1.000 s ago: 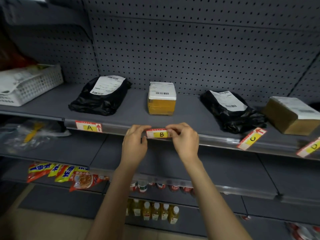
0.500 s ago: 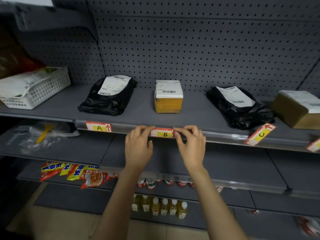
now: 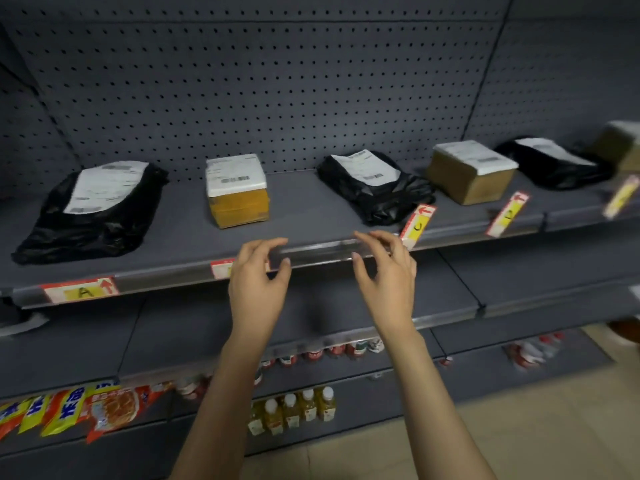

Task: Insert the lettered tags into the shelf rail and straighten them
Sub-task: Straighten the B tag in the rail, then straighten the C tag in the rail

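Bare forearms are reaching up from the bottom edge toward a grey shelf. Below them, yellow bottles [image 3: 294, 410] are standing on a lower shelf, and snack packets [image 3: 79, 410] are lying off to the left hand's side. The left hand [image 3: 258, 285] is hovering with its fingers loosely curled and parted, gripping nothing, and it is covering part of the B tag [image 3: 221, 269] sitting flat in the shelf rail [image 3: 311, 252]. The right hand [image 3: 384, 275] is hanging just beside it, also spread and empty, its fingertips [image 3: 356, 256] lying near the rail. Far out past the left hand, the A tag [image 3: 81, 291] is sitting straight in the rail. Just beyond the right hand, the C tag [image 3: 418, 226] is tilting upward, and further right another tag [image 3: 508, 214] is tilting likewise. Behind the rail, black bags [image 3: 93, 209] and taped boxes [image 3: 237, 192] are resting on the shelf.
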